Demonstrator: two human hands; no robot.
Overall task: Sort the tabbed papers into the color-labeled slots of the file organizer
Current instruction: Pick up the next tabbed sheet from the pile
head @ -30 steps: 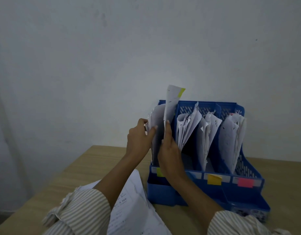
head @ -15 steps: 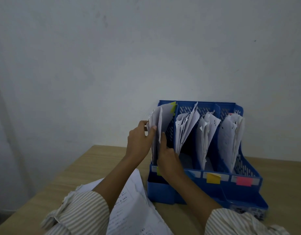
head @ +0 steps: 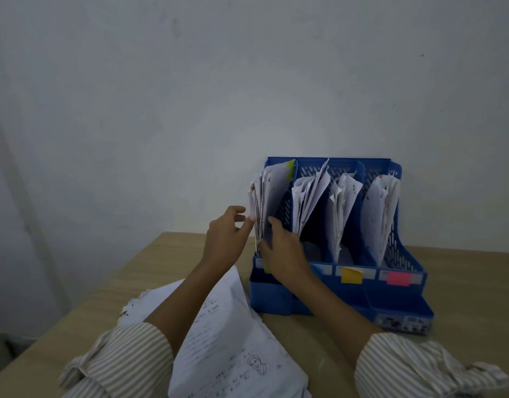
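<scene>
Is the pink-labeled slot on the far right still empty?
No. The slot behind the pink label of the file organizer already holds a standing bunch of papers.

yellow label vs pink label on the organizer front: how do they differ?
The yellow label is yellow and sits under the third slot from the left; the pink label is pink and sits under the rightmost slot. The yellow label looks roughly square; the pink label looks wider than tall. Both are sticky notes on the front strip of the blue organizer, fully visible, untouched by either hand.
</scene>
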